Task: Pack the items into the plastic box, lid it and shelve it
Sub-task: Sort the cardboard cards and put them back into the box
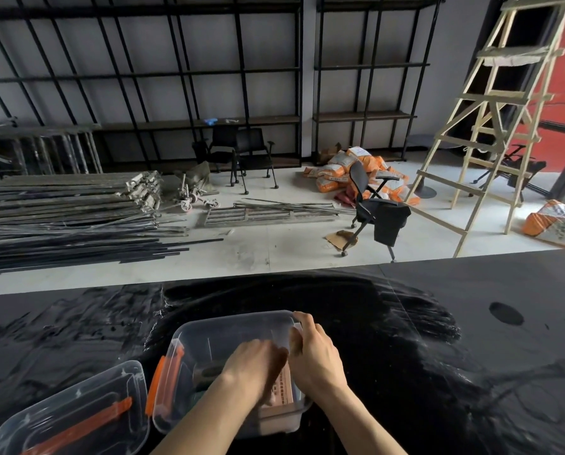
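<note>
Dusty black counter (406,339) at lower centre carries the clear plastic box (208,333), left hand (254,362) pressing items inside, right hand (314,353) clasping its rim; careless pushing may tip it.

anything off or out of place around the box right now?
On the table, nothing spilled or damaged: the plastic box sits upright, lid flat beside it. The left hand is blurred inside the box; the right hand grips its rim. Behind, an office chair tilts oddly.
</note>
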A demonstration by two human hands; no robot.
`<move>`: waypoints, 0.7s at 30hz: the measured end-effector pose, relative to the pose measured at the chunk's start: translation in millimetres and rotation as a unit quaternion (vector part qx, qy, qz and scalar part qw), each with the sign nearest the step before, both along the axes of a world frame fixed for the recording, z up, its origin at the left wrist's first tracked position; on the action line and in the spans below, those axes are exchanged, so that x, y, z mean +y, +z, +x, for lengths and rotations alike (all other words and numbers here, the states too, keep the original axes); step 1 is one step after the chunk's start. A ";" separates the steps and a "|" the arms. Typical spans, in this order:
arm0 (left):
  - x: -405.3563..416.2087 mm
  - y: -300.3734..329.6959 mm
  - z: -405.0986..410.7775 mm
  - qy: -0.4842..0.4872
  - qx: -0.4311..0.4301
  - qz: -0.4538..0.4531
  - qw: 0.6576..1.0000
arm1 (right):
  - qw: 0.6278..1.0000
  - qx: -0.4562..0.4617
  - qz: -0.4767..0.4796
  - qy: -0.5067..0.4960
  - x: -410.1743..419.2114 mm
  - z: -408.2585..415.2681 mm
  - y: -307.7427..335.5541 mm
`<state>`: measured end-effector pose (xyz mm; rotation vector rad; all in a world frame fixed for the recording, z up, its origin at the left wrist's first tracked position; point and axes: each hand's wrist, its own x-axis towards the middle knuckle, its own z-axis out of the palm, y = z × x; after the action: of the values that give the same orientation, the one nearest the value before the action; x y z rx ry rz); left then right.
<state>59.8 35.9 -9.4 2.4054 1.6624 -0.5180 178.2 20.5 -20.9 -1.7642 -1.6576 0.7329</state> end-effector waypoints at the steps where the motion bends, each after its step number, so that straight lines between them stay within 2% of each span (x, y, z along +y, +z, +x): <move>1: 1.0 0.1 -0.6 0.002 0.005 -0.007 1.000 | 1.000 0.003 -0.001 -0.003 1.0 0.7 -0.6; 8: 3.8 -4.3 2.7 -0.023 0.056 -0.062 0.996 | 1.000 0.004 -0.001 -0.007 1.9 -1.7 -2.5; 15: 2.9 3.7 -1.6 -0.002 0.013 -0.055 0.998 | 1.000 -0.013 -0.006 0.007 4.5 4.7 -0.3; 19: -3.5 8.6 -26.3 -0.003 -0.073 0.054 0.996 | 0.999 0.022 0.026 -0.042 10.6 31.5 -0.8; 21: -4.7 9.8 -38.6 -0.028 -0.061 0.099 0.993 | 0.995 -0.011 0.051 -0.085 8.9 48.0 -11.6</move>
<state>21.2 31.2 0.4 2.5688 1.6697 -0.2162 226.2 29.5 -32.4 -1.8197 -1.5090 0.5436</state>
